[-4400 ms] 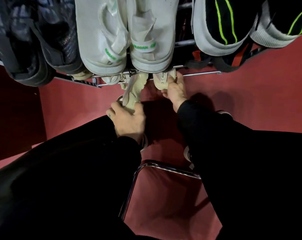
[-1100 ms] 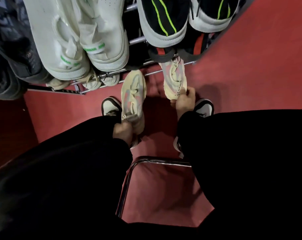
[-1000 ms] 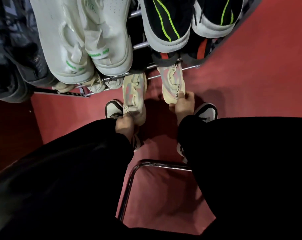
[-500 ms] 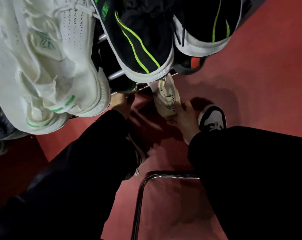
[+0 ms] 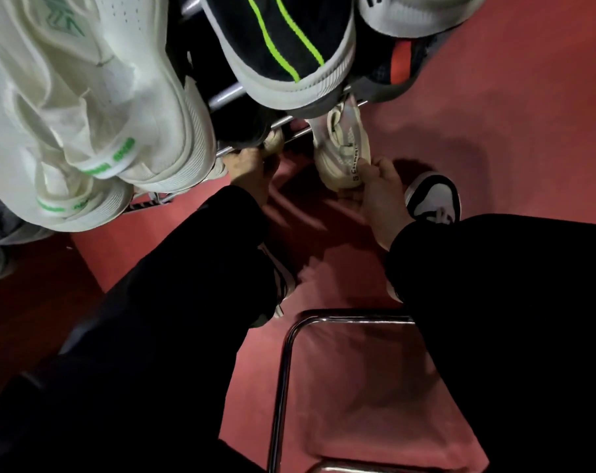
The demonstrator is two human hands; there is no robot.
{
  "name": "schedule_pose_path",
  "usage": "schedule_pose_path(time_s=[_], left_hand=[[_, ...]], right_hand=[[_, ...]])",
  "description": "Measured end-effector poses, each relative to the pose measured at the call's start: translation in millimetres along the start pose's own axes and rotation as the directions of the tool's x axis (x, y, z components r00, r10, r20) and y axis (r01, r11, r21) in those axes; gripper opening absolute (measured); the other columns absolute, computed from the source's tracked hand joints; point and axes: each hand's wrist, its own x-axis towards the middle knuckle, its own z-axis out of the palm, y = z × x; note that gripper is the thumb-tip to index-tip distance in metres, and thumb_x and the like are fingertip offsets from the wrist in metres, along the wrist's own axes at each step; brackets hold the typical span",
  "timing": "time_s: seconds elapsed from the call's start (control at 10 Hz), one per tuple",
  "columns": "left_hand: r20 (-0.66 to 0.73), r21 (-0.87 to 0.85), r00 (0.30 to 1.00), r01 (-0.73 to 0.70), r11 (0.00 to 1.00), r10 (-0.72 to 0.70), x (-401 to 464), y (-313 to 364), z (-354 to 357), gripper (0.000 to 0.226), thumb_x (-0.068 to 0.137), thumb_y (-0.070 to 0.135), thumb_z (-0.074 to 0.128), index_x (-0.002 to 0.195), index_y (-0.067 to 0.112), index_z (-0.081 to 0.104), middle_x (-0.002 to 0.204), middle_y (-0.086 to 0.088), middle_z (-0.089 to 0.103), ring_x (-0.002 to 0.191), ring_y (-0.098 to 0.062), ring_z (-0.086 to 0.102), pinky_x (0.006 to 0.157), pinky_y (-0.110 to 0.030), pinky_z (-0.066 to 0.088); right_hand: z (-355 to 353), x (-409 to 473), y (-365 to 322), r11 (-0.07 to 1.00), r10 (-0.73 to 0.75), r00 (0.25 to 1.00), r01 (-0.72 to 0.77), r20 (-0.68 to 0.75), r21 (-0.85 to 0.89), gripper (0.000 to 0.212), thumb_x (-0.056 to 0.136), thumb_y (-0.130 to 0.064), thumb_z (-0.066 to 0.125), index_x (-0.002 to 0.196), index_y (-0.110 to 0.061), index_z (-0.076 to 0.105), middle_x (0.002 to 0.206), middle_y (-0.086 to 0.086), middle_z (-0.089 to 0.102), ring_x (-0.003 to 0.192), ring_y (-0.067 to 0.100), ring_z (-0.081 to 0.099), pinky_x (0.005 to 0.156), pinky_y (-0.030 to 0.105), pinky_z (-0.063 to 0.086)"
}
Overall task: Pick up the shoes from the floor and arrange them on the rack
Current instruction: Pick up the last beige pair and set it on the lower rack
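- The right hand [image 5: 380, 196] grips the heel of a cream shoe [image 5: 341, 148], thumb on top and fingers [image 5: 375, 165] curled round the back. The shoe's long axis runs from the hand up and away toward the rack's [image 5: 228, 93] lowest rail, toe tucked under the front edge and heel out over the red floor [image 5: 494, 114].
- The left hand [image 5: 245, 165] sits at the same front edge, further left, its fingers curled onto the second cream shoe [image 5: 274, 141]. Most of that shoe is hidden under the upper tier, so I cannot tell how firm the grip is.
- Judging from this, the coming move is a push forward along each shoe's length. The right shoe has further to go, and the right hand is the nearer one to it.
- Count of what shows:
  - two cream shoes in hand;
  - two white shoes with green marks [image 5: 95, 107] at the rack's left;
  - two black shoes with lime stripes [image 5: 279, 46] at its right, the far one only partly in view;
  - at least one dark shoe with an orange patch [image 5: 397, 66] below them;
  - two worn black-and-white sneakers [image 5: 431, 199] on the person's feet.
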Motion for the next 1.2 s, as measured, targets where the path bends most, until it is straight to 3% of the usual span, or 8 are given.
schedule_pose_path(time_s=[0.2,0.3,0.4,0.5,0.6,0.8,1.0,1.2], left_hand=[[-0.001,0.070,0.999,0.043,0.997,-0.043,38,-31,11,0.025,0.096,0.023,0.055,0.121,0.023,0.058,0.103,0.020,0.042,0.082,0.008,0.041,0.081,-0.009,0.031],[0.007,-0.039,0.999,0.053,0.998,-0.053,25,-15,15,0.023,0.096,0.013,0.054,0.113,0.001,0.063,0.087,0.024,0.038,0.072,0.007,0.041,0.069,0.004,0.033],[-0.050,-0.093,0.997,0.059,0.994,-0.064,6,1,15,0.014,0.087,0.028,0.057,0.086,0.015,0.062,0.081,0.017,0.045,0.084,-0.010,0.054,0.093,-0.031,0.053],[-0.069,-0.324,0.981,0.151,0.934,-0.182,6,-1,20,0.012,0.093,0.017,0.056,0.099,0.011,0.064,0.088,0.006,0.054,0.091,-0.018,0.056,0.088,-0.040,0.055],[-0.017,-0.490,0.945,0.277,0.827,-0.326,-17,6,16,0.030,0.097,0.013,0.052,0.125,0.002,0.054,0.084,-0.002,0.056,0.069,-0.017,0.059,0.065,-0.033,0.053],[0.070,-0.504,0.965,0.252,0.826,-0.252,-64,2,7,0.028,0.094,0.013,0.059,0.120,0.012,0.049,0.089,-0.005,0.063,0.063,-0.017,0.060,0.065,-0.031,0.051],[0.087,-0.497,0.963,0.264,0.826,-0.255,-78,-7,-3,0.037,0.095,0.017,0.059,0.130,0.010,0.047,0.121,-0.016,0.063,0.069,-0.017,0.064,0.059,-0.027,0.051],[0.087,-0.490,0.959,0.275,0.827,-0.268,-78,-14,-5,0.037,0.097,0.020,0.058,0.131,0.012,0.049,0.120,-0.013,0.062,0.081,-0.020,0.064,0.067,-0.031,0.053]], right_hand=[[-2,-1,5,1.000,0.020,0.999,-0.021,0.027,0.007,0.011,0.106,-0.026,0.050,0.102,-0.016,0.047,0.093,0.013,0.067,0.066,0.025,0.066,0.085,0.052,0.058],[-2,0,4,0.999,0.031,0.999,-0.032,0.042,0.003,0.011,0.106,-0.026,0.050,0.101,-0.016,0.048,0.096,0.015,0.066,0.067,0.024,0.065,0.092,0.057,0.055],[0,1,5,1.000,0.022,0.998,-0.021,0.056,-0.013,0.011,0.106,-0.026,0.050,0.096,-0.020,0.050,0.094,0.012,0.067,0.068,0.023,0.066,0.088,0.053,0.058],[6,2,3,0.999,0.010,0.999,-0.009,0.038,-0.033,0.011,0.107,-0.025,0.048,0.097,-0.020,0.047,0.091,0.011,0.065,0.064,0.022,0.063,0.071,0.041,0.058],[12,9,5,0.994,-0.073,0.997,0.073,0.000,-0.082,0.014,0.106,-0.023,0.049,0.093,-0.020,0.045,0.087,0.009,0.064,0.061,0.021,0.062,0.058,0.033,0.055],[47,36,-4,0.976,-0.211,0.976,0.206,-0.062,-0.074,0.006,0.107,-0.019,0.051,0.102,-0.018,0.047,0.075,0.001,0.059,0.043,0.009,0.054,0.046,0.026,0.048],[87,63,-2,0.970,-0.228,0.974,0.228,0.012,-0.082,0.017,0.107,-0.021,0.050,0.122,-0.013,0.045,0.085,0.001,0.062,0.054,0.015,0.060,0.045,0.021,0.050],[104,79,9,0.969,-0.210,0.978,0.207,-0.010,-0.132,0.038,0.101,-0.014,0.055,0.133,-0.012,0.034,0.110,0.015,0.059,0.073,0.025,0.063,0.062,0.030,0.055]])
